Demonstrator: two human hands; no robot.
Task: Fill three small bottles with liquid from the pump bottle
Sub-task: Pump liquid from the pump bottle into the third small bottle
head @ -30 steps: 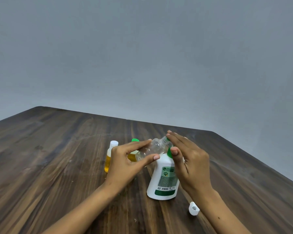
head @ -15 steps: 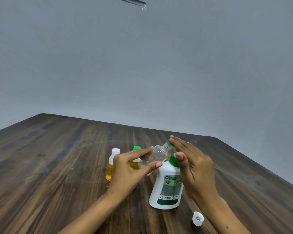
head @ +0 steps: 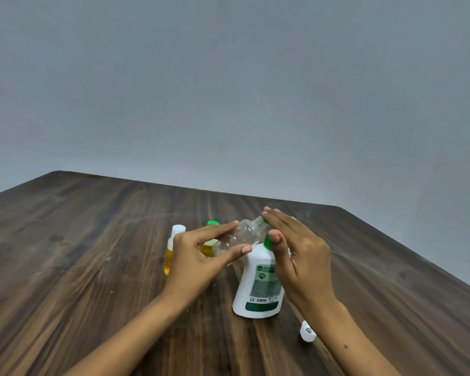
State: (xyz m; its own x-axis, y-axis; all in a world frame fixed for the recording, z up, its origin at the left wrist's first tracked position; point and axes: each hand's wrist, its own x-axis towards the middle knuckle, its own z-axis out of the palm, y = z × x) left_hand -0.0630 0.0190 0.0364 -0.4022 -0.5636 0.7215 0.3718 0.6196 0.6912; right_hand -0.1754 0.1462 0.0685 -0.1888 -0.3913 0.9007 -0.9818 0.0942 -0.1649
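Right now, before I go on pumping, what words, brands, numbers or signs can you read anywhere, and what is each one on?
"ORIGIN...": pale letters on the green label of the white pump bottle; the rest is cut off by the right hand.
Round logo left of it: too small to read.
Small print and barcode lower on that label: too blurred to read.
Clear small bottle gripped by the left hand, the two capped small bottles, the loose white cap: no text visible.

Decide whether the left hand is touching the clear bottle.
Touching. The head view shows the left hand pinching the clear bottle between thumb and fingers, tilted toward the pump bottle.
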